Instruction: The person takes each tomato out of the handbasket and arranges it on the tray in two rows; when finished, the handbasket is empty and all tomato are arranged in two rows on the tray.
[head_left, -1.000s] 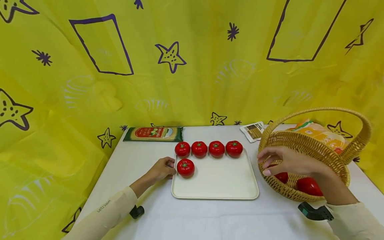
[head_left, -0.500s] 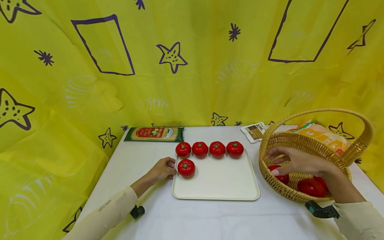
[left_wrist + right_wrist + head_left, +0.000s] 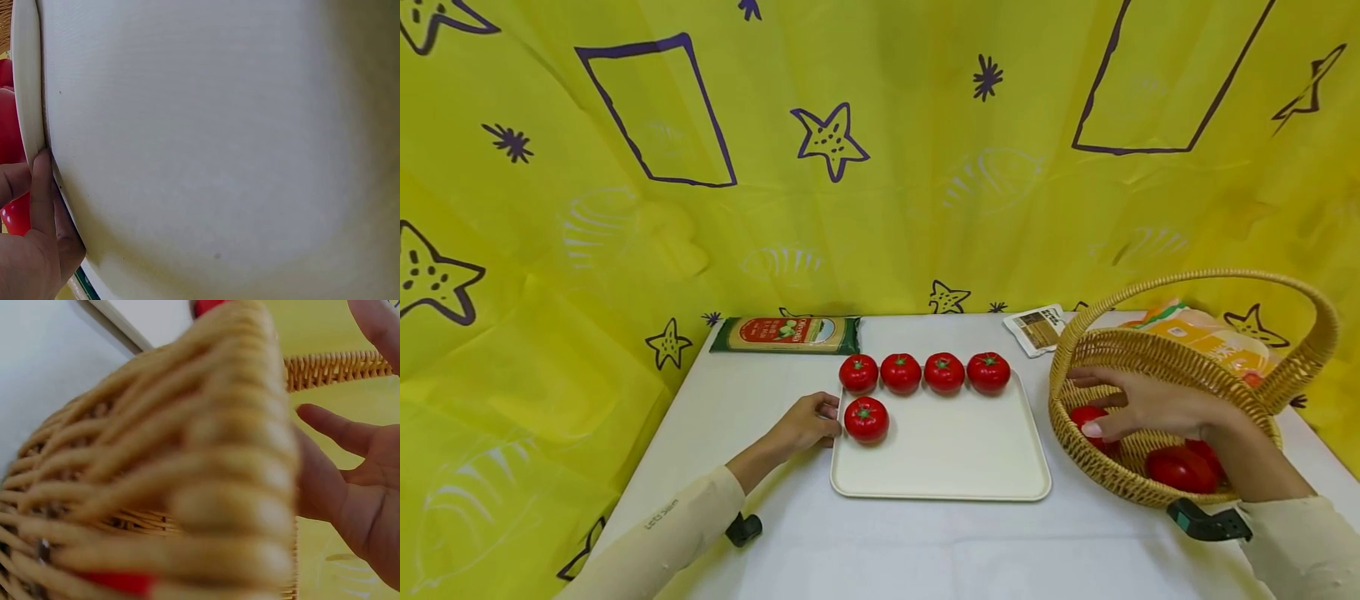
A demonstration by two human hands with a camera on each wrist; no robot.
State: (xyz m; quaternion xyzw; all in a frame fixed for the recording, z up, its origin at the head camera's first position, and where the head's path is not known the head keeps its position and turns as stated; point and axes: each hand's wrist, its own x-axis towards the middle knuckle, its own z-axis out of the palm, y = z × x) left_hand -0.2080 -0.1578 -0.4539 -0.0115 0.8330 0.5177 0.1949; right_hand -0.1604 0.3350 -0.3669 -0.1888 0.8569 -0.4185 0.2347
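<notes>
Several red tomatoes [image 3: 867,419] sit on a cream rectangular tray [image 3: 955,450], in a row along its far edge and one at its left side. My left hand [image 3: 808,422] holds the tray's left rim, with fingers on both sides of the rim in the left wrist view. Inside the wicker basket [image 3: 1157,354] my right hand [image 3: 1150,406] is over a red tomato [image 3: 1086,415], thumb in front of it and the other fingers stretched beyond it. More red produce [image 3: 1180,469] lies in the basket under the right wrist. In the right wrist view the basket's rim hides part of that hand.
A green and gold packet [image 3: 786,335] lies at the back left of the white table [image 3: 880,542]. A small white pouch [image 3: 1036,329] lies at the back right, and an orange bag [image 3: 1217,337] stands behind the basket. The tall basket handle [image 3: 1195,275] arches over the right side.
My right hand has moved slightly right and lower into the basket, down over the tomato. The left hand and the tray stay in place.
</notes>
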